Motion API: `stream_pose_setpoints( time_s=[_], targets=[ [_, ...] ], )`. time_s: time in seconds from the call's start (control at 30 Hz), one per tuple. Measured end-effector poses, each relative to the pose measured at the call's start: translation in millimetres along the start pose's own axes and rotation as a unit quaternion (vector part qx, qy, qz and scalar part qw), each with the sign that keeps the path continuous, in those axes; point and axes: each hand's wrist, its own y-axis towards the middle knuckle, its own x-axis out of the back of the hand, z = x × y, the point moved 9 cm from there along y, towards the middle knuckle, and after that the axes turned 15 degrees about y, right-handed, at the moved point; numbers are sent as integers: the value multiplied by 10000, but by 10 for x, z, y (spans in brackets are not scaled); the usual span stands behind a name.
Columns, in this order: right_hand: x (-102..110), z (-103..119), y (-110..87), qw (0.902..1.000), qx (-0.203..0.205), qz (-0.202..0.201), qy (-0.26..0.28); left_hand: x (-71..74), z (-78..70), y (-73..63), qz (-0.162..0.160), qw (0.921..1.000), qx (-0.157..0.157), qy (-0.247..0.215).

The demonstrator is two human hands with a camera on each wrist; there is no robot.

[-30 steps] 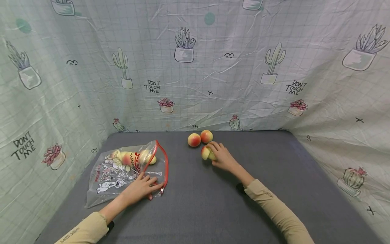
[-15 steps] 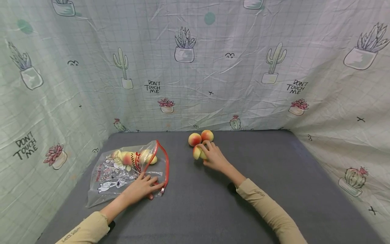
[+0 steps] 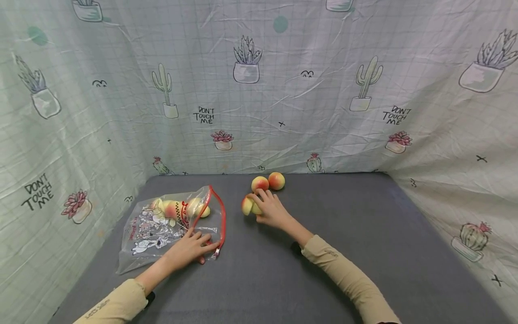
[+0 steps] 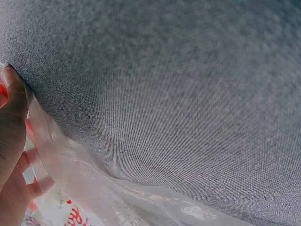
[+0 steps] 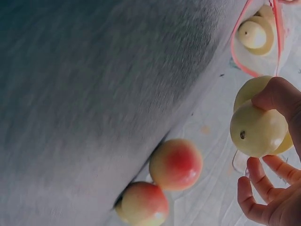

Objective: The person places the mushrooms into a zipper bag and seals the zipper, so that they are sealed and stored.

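My right hand (image 3: 272, 210) pinches a yellow-and-red peach (image 5: 258, 132) between thumb and fingers, just right of the bag's mouth. In the right wrist view a dark spot shows on its pale front lobe, with another rounded part behind. My left hand (image 3: 187, 249) holds the near edge of a clear plastic zip bag (image 3: 141, 265), its red-rimmed mouth facing right. Several yellow-and-red fruits (image 3: 171, 209) lie inside, partly hidden by the print. Two round peaches, a left one (image 3: 259, 183) and a right one (image 3: 277, 181), sit behind my right hand.
A dark grey cloth (image 3: 323, 270) covers the table. Behind and at both sides hangs a pale curtain (image 3: 279, 144) printed with potted cacti and lettering.
My right hand has carried the held peach leftward, toward the bag's mouth. The left hand stays on the bag, and the two peaches at the back remain in place.
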Motion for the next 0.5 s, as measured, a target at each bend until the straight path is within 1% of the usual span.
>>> stream_pose_setpoints(
  time_s=[0.13,0.23,0.37,0.5],
  targets=[
    [-73,50,25,9999,-36,146,4,0,-9,3,-50,10000,-26,16],
    [-120,86,36,9997,-39,213,102,22,-6,14,-20,10000,-3,36],
    [-168,141,56,9995,-22,280,146,45,-1,31,130,9999,58,32],
    [-223,199,86,9993,2,370,86,23,-2,24,315,9994,89,77]
  ],
)
